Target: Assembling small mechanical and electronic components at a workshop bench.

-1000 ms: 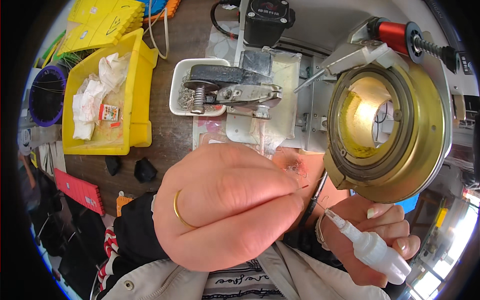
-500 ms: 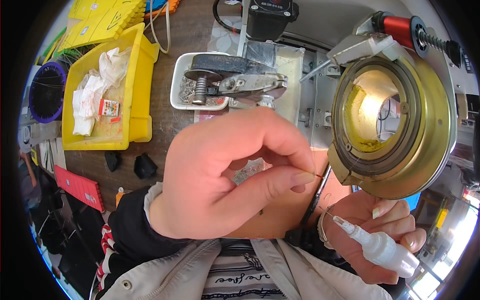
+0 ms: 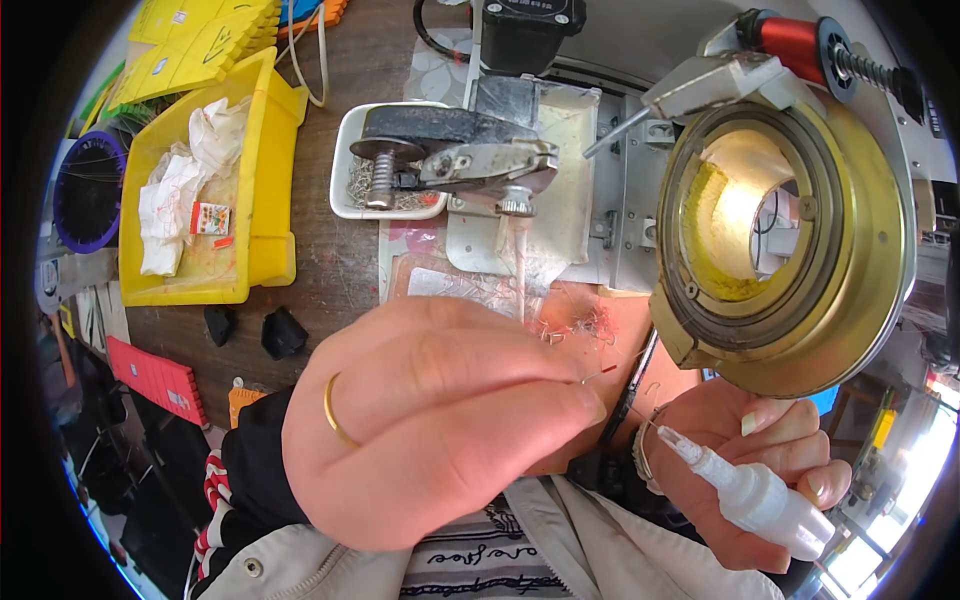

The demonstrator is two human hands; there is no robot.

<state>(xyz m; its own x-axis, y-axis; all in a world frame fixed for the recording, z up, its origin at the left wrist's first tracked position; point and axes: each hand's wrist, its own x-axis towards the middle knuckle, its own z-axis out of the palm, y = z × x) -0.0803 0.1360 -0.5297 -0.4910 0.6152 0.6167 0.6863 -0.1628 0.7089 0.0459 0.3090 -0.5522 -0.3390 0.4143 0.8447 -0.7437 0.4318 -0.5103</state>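
My left hand is pinched at thumb and forefinger on a tiny thin wire piece with a red end; its exact kind is too small to make out. Below the brass-coloured ring of a machine, my right hand has its fingers wrapped round a small white squeeze bottle with a needle tip. The bottle lies tilted across the palm, its needle pointing up and left. Beyond my left hand, a tangle of red threads and fine wire bits lies on an orange-brown surface.
A white tray of small metal hooks sits behind a clamp-like machine arm. On the left stands a yellow bin with crumpled white tissue. Two black pieces lie near it. A red spool is mounted at upper right.
My left hand has moved toward me and turned, its back now facing up, still pinching the tiny piece away from the machine ring. My right hand with the bottle has barely shifted.
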